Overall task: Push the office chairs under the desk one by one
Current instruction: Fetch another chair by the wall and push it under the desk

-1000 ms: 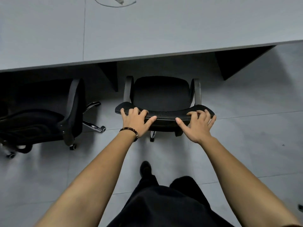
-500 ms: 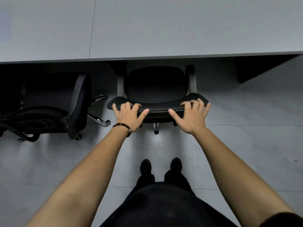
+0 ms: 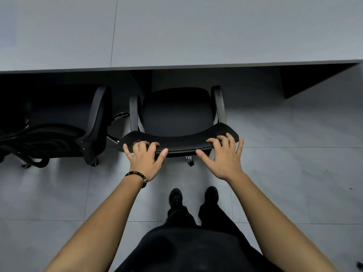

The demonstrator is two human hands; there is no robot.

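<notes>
Fingers (image 3: 152,147) hooked over chair back (image 3: 180,143) (left hand (image 3: 144,161), right hand (image 3: 224,160)), desk (image 3: 196,32) ahead

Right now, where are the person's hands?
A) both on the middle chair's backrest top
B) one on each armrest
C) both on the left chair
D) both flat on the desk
A: the left hand and right hand both curl over the top edge of the backrest.

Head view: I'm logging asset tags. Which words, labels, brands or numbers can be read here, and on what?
None: no text is readable. The desk, the office chair in the middle, the second chair on the left and the floor show no print or label.
</notes>
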